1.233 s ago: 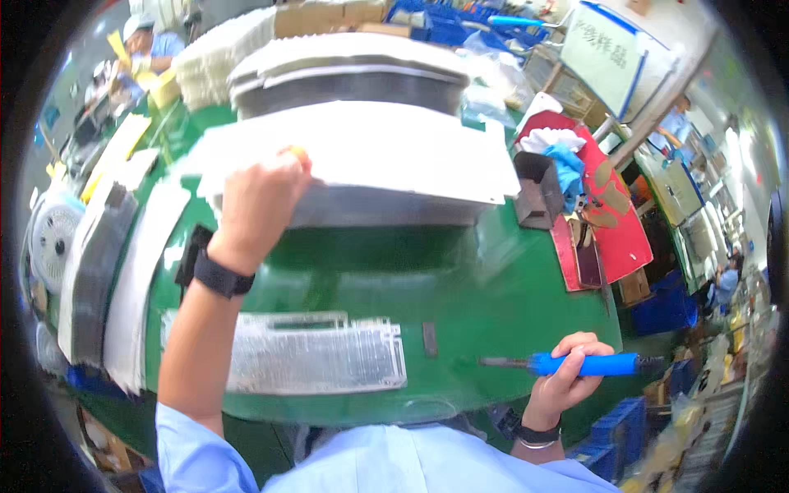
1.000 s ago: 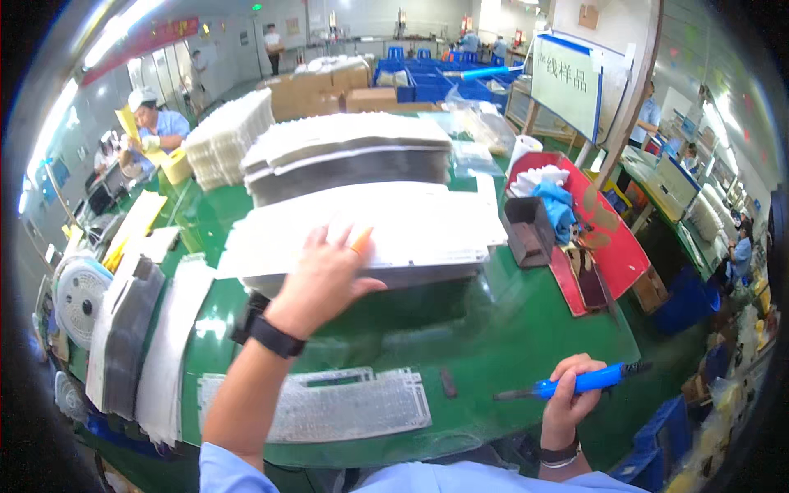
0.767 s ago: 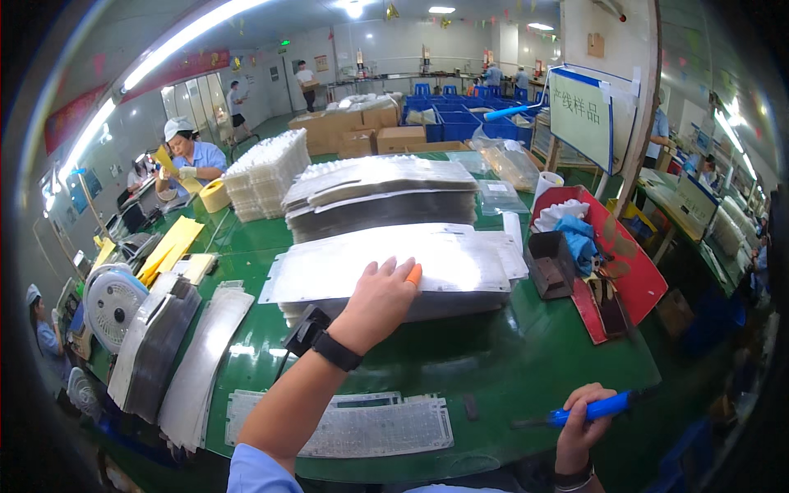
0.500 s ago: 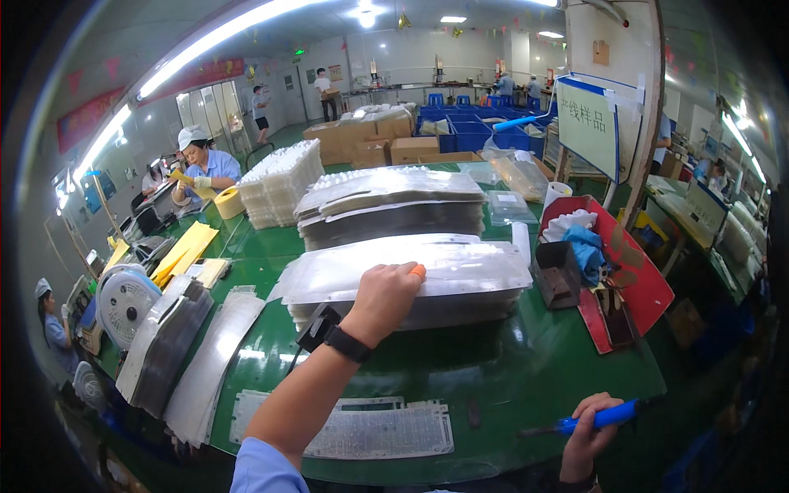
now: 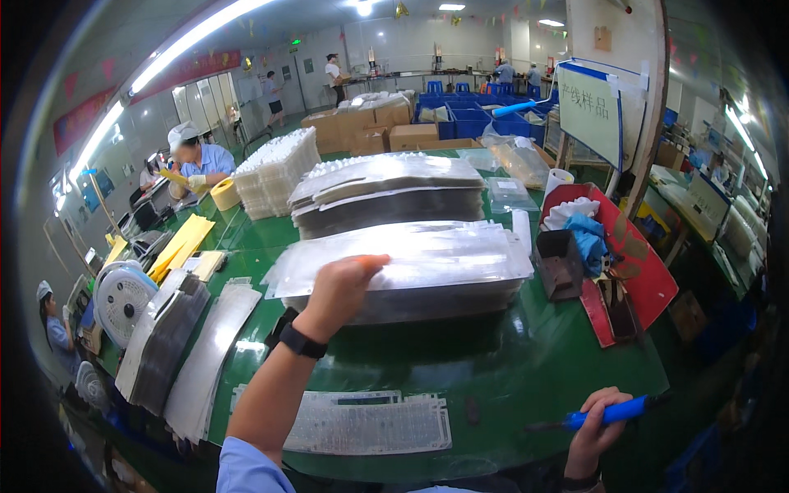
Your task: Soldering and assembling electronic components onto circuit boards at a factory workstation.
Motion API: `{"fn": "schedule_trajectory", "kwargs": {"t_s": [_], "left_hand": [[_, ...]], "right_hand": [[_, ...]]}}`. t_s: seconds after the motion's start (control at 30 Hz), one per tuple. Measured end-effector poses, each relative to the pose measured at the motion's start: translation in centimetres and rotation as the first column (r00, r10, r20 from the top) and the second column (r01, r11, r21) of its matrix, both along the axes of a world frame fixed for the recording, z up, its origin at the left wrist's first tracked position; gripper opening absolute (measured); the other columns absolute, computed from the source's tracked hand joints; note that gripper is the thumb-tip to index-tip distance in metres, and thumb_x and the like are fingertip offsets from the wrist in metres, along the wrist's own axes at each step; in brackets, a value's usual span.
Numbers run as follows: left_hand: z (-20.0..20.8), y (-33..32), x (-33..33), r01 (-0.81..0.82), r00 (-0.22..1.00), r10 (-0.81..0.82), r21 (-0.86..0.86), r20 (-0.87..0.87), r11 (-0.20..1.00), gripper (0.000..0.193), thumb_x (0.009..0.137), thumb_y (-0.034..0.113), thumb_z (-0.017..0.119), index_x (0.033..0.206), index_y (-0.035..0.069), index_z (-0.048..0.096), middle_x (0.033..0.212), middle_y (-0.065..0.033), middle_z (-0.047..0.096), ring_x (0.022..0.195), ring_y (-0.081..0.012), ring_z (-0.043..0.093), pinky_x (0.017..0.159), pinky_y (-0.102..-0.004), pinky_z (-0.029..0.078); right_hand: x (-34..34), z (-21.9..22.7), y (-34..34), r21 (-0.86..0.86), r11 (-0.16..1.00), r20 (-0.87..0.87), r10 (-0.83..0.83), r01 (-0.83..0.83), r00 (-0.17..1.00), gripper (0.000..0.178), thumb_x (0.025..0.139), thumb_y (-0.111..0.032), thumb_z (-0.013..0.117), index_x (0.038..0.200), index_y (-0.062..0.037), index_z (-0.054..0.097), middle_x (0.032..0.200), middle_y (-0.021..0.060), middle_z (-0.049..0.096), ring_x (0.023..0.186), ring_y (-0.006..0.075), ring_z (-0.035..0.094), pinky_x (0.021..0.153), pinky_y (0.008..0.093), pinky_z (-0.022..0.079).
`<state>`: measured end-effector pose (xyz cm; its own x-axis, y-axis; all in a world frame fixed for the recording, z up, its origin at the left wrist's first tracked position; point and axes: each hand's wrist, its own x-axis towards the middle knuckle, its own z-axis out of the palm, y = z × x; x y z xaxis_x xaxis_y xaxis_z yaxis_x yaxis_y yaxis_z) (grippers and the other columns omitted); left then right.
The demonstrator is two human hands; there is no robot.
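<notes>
L hand [image 5: 339, 287], 1: we had it over L part of front sheet stack [image 5: 444, 275], mid table [image 5: 493, 374]; fingers curled, orange cot [image 5: 374, 262] on one; couldn't tell if tips met or pinched a sheet. R hand [image 5: 598, 423], 1: fingers clamped round blue-handled tool [image 5: 626, 410], by nr R edge, thin end pointing L. Also logged: rear stack [image 5: 386, 205] just behind; patterned sheet [image 5: 370, 425], flat, nr edge; dark bin [image 5: 559, 267] to R
</notes>
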<state>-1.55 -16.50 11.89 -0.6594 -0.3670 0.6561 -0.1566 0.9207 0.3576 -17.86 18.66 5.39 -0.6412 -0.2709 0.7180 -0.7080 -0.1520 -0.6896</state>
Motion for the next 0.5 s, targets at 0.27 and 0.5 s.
{"fn": "schedule_trajectory", "kwargs": {"t_s": [0.27,0.5], "left_hand": [[-3.9,10.4,9.0,-0.120,0.968,0.193,-0.378,0.160,0.918,0.018,0.073,0.006,0.065,0.090,0.001,0.066,0.091,-0.0109,0.066,0.080,-0.0235,0.065,0.066,-0.0315,0.053],[-10.7,17.1,11.4,-0.084,0.859,0.129,-0.113,0.495,0.990,0.020,0.074,0.006,0.063,0.091,-0.005,0.065,0.110,-0.0168,0.061,0.105,-0.0293,0.059,0.089,-0.0421,0.046]], "right_hand": [[-0.7,-0.6,-0.4,0.016,0.999,0.042,-0.036,0.035,0.998,0.015,0.089,-0.015,0.049,0.086,-0.0063,0.038,0.070,0.0071,0.045,0.062,0.0150,0.042,0.060,0.0282,0.036],[-1.0,0.3,-3.2,-0.050,0.999,-0.049,-0.018,0.015,0.999,0.017,0.089,-0.019,0.050,0.086,-0.0067,0.040,0.066,0.0065,0.046,0.061,0.0136,0.042,0.058,0.0276,0.034]]}}
